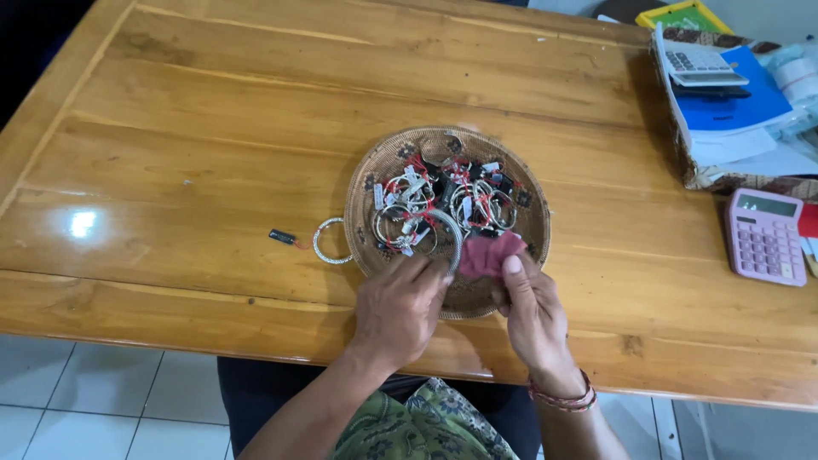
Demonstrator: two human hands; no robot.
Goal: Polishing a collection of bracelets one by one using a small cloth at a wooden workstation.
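Two hands (pixel 464 307), one red cloth (pixel 490 254)

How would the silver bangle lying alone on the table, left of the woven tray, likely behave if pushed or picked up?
The silver bangle looks like a rigid metal ring, so it probably keeps its shape when lifted. Lying flat on the glossy wooden table, it would likely slide rather than roll. The small tag beside it, seemingly tied on, would probably trail along.
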